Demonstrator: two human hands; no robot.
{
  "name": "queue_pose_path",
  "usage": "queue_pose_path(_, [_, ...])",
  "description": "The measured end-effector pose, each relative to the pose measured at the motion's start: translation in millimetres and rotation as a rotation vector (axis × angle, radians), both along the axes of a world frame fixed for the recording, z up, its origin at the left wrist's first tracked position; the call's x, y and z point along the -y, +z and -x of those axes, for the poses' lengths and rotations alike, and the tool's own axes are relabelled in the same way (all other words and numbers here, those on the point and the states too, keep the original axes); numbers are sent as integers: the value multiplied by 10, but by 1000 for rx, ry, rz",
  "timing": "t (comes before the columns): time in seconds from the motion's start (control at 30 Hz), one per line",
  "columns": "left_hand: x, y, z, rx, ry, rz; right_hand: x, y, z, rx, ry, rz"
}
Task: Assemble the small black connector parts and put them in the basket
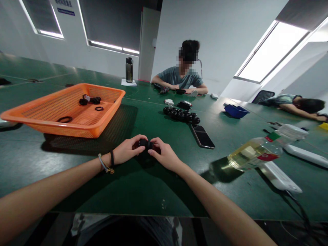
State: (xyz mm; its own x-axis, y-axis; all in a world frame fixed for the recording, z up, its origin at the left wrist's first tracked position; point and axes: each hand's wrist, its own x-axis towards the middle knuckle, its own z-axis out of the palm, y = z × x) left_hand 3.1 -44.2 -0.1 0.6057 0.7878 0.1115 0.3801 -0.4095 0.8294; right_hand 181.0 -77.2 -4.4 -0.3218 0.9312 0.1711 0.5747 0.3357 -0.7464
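My left hand (130,147) and my right hand (164,153) meet over the green table, each closed on one end of a small black rounded part (146,144). Thumbs and fingertips pinch it from both sides, and a darker band crosses its middle; its exact kind is hard to make out. Beyond my hands, to the right, lies a row of shiny black rounded parts (180,115). An orange perforated basket (64,129) stands left of my left hand, with black rings (99,108) and a small black cluster (89,99) inside.
Right of my hands are a phone (203,136), a tilted-looking bottle of yellowish liquid (252,153), a white power strip (280,177) and a blue bin (237,111). A dark drinking bottle (129,71) stands farther back. One person sits opposite; another leans on the table at far right.
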Motion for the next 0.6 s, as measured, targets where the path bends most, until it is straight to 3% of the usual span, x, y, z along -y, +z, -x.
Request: queue_pose_path(0.6, [12, 30, -10, 10, -1, 14, 0, 18, -4, 18, 2, 1])
